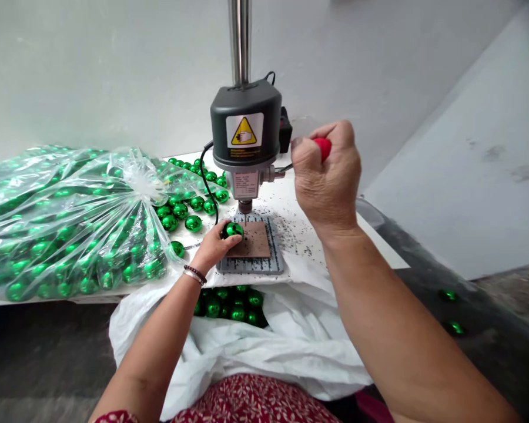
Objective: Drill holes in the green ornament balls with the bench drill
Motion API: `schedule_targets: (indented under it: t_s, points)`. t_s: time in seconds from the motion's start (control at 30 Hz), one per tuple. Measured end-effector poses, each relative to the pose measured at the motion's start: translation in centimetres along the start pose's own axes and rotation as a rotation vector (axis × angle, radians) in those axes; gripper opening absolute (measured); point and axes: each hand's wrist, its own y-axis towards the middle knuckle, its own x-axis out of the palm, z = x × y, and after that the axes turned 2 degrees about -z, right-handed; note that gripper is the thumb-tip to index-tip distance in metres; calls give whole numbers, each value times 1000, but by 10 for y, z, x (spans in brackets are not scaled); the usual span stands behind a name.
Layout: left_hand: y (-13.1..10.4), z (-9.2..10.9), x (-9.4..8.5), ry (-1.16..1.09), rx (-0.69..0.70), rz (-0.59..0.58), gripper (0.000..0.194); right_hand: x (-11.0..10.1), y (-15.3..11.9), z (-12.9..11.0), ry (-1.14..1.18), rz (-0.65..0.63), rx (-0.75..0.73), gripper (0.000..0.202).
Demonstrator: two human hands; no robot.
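My left hand is closed round a shiny green ball, just left of the drill bit. Under the ball lies a brown board on the grey base plate of a small drill press. On the right, my right hand is wrapped round the red knob of the press's feed lever. The bit hangs above the board; whether it touches the ball I cannot tell.
A knotted clear bag of green balls covers the table's left side, with loose balls beside it. Dark shavings litter the white tabletop. An open white sack with more balls sits before me. Two balls lie on the floor at right.
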Motion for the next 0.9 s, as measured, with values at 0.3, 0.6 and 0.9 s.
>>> schedule_targets:
  t_s: [0.3,0.6,0.9]
  points:
    - [12,1,13,231,108,-21,60,0,-5,15,7,-31,-107,22]
    - [14,4,14,320,224,-138,63,0,-5,17,-12,-15,-180,26]
    - [27,-7,13,-70,-2,-72,58,-1,-4,23,-2,-45,-201,31]
